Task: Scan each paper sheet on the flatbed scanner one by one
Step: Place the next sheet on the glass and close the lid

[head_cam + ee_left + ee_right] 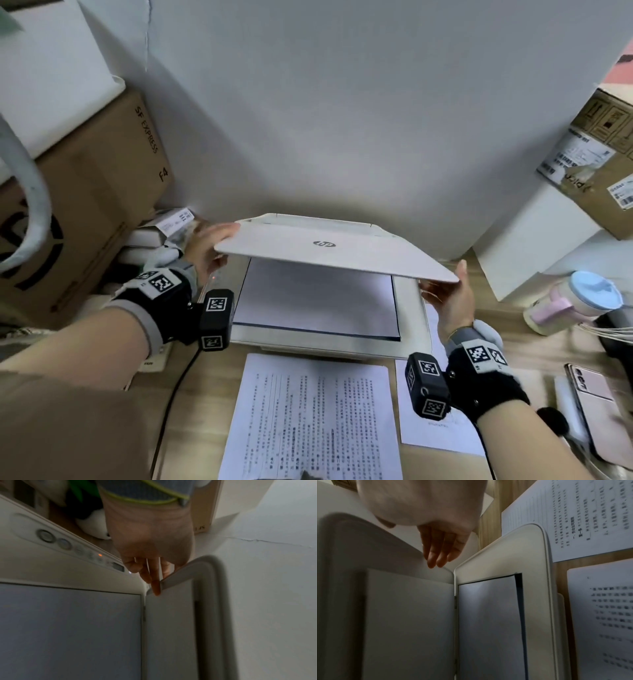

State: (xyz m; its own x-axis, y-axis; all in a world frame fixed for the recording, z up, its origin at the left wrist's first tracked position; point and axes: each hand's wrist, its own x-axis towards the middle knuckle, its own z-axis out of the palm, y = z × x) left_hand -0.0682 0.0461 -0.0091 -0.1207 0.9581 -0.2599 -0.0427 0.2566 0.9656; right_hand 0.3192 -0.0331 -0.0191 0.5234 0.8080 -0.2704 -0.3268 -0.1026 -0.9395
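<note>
Head view: the scanner (409, 308) lid (318, 255) stands half raised. The left hand (205, 251) pinches its left front corner, thumb on top, fingers beneath. The right hand (452, 298) props the right corner on straight fingers, thumb upright at the edge. A sheet (318, 301) lies on the glass. Printed pages (308, 418) lie on the surface (513, 329) just before the scanner.

Half-raised lid (329, 246) roofs the bed (407, 308); front gap open (seemingly shallow).
</note>
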